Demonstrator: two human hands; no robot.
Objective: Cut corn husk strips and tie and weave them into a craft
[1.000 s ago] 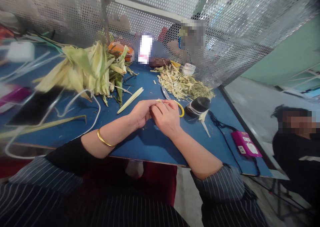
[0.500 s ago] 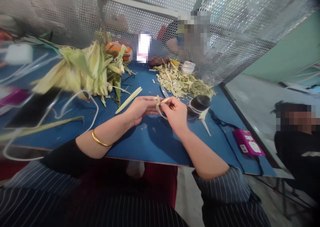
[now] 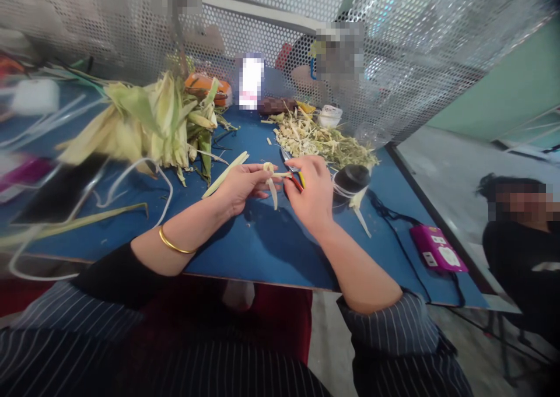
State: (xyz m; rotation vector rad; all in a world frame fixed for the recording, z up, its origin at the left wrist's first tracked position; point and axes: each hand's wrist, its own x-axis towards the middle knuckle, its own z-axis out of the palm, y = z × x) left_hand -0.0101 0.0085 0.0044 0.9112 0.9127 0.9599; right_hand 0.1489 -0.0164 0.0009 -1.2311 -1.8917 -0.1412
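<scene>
My left hand [image 3: 247, 188] pinches a pale corn husk strip [image 3: 273, 193], looped into a small knot at the fingertips. One end hangs down and another points right toward my other hand. My right hand [image 3: 312, 193] has its fingers curled over the red and yellow handles of the scissors [image 3: 286, 157]; the metal blades point away from me. Its fingers partly hide the handles, and whether the scissors are lifted off the table is unclear. A flat husk piece [image 3: 231, 169] lies just beyond my left hand. Right of my right hand stands a black spool [image 3: 351, 181] wound with white cord.
A pile of corn husks [image 3: 153, 123] lies back left; husk scraps [image 3: 315, 137] are heaped back right. A phone with a bright screen [image 3: 251, 82] stands behind. A dark tablet-like device [image 3: 61, 190], white cable [image 3: 168, 193] and purple pack [image 3: 438, 248] flank the blue table [image 3: 258, 251]. A person sits right.
My right hand has let go of the husk strip and shifted slightly right onto the scissors' handles. My left hand, still holding the knotted strip, has moved a little left.
</scene>
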